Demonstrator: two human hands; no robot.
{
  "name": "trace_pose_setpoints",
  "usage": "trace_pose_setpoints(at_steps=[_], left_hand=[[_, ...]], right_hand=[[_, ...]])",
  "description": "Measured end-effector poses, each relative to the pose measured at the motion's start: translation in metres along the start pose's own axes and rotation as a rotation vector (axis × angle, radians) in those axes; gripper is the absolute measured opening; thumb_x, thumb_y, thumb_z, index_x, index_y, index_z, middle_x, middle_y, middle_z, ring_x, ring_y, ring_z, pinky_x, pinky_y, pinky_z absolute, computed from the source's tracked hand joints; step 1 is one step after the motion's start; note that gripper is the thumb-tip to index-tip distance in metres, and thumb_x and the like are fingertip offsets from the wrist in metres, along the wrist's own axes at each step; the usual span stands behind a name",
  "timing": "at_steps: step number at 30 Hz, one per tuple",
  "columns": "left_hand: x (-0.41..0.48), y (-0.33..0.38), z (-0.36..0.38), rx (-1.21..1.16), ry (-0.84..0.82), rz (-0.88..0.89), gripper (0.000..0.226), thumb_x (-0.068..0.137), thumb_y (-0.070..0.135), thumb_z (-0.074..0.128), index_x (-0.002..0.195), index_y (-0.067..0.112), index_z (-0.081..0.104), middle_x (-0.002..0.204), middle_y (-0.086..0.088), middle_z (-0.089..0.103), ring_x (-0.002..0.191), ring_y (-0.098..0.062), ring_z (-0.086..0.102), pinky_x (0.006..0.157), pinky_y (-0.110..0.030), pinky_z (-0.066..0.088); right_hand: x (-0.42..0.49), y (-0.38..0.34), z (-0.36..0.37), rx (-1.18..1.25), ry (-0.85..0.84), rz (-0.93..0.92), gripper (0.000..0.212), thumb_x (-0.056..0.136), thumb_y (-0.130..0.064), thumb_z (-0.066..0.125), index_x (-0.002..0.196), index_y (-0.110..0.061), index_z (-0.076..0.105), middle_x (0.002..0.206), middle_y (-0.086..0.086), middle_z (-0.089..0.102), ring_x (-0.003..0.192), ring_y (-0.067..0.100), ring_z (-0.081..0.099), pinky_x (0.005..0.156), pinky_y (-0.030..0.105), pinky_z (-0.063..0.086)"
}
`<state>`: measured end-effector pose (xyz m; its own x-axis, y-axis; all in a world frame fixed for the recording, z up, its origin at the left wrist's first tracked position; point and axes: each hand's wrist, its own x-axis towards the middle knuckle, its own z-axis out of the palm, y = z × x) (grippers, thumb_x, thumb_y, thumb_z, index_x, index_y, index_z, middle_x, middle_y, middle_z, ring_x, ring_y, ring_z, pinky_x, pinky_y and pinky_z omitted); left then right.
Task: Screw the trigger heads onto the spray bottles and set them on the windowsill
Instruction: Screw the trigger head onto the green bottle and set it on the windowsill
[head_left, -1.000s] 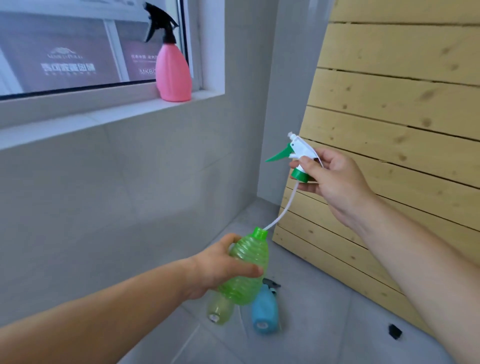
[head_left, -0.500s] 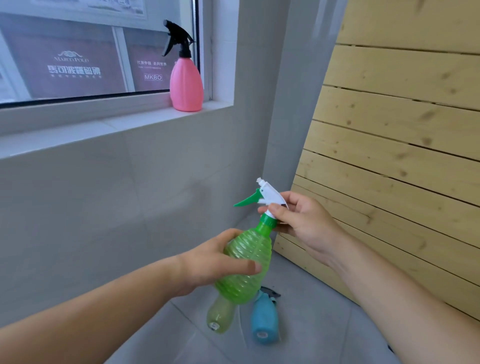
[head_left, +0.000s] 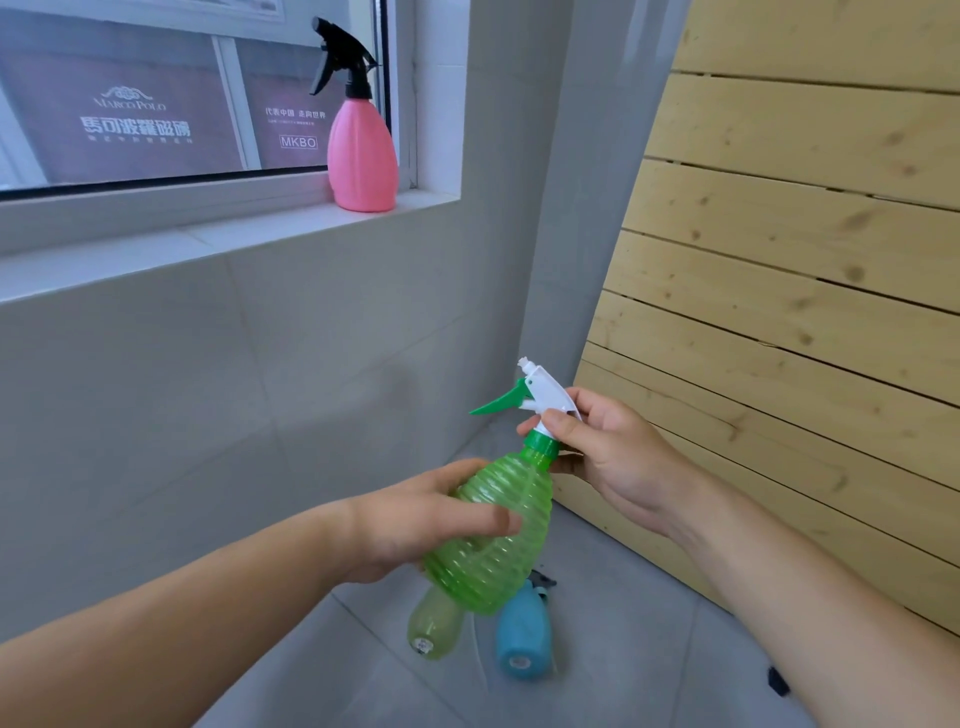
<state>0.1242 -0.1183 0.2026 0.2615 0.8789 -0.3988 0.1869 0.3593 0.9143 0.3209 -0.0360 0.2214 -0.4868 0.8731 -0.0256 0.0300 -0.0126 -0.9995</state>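
My left hand (head_left: 415, 519) grips the ribbed green spray bottle (head_left: 498, 540) around its body, tilted with the neck up and to the right. Its white and green trigger head (head_left: 535, 397) sits on the neck, and my right hand (head_left: 608, 457) pinches the green collar and the head. A pink spray bottle (head_left: 362, 156) with a black trigger head stands upright on the white windowsill (head_left: 234, 236) at its right end. On the floor below lie a pale green bottle (head_left: 434, 623) and a blue bottle (head_left: 522, 639).
A slatted wooden panel (head_left: 779, 312) leans against the wall on the right. Grey tiled wall runs under the sill, grey tile floor below. A small black object (head_left: 777, 680) lies on the floor near my right forearm.
My right hand lowered the trigger head, feeding its tube into the green bottle, and the head now sits on the neck. The view has moved closer to the windowsill.
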Motion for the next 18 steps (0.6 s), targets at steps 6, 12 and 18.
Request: trace_pose_setpoints(at_steps=[6, 12, 18], left_hand=[[0.003, 0.001, 0.002, -0.061, -0.059, 0.001, 0.067, 0.064, 0.035, 0.078, 0.129, 0.033, 0.064, 0.126, -0.014, 0.072, 0.118, -0.034, 0.068, 0.107, -0.055, 0.049], [0.007, 0.0, 0.008, -0.08, -0.067, 0.01, 0.068, 0.064, 0.034, 0.077, 0.131, 0.03, 0.063, 0.128, -0.018, 0.07, 0.12, -0.038, 0.066, 0.109, -0.059, 0.046], [0.009, 0.005, 0.009, -0.07, -0.065, 0.041, 0.064, 0.064, 0.035, 0.078, 0.127, 0.034, 0.064, 0.113, -0.007, 0.076, 0.104, -0.024, 0.072, 0.101, -0.049, 0.053]], right_hand=[[-0.003, -0.004, -0.008, 0.005, -0.089, -0.028, 0.039, 0.08, -0.016, 0.066, 0.117, -0.005, 0.058, 0.095, 0.003, 0.072, 0.08, 0.015, 0.067, 0.076, 0.031, 0.052], [-0.003, -0.005, -0.008, -0.098, -0.065, -0.044, 0.038, 0.08, -0.018, 0.07, 0.11, 0.001, 0.059, 0.087, 0.007, 0.061, 0.075, 0.016, 0.061, 0.072, 0.031, 0.053], [-0.003, -0.003, -0.002, -0.154, 0.05, -0.094, 0.013, 0.087, -0.021, 0.071, 0.094, -0.013, 0.064, 0.077, -0.003, 0.06, 0.07, 0.01, 0.058, 0.067, 0.022, 0.049]])
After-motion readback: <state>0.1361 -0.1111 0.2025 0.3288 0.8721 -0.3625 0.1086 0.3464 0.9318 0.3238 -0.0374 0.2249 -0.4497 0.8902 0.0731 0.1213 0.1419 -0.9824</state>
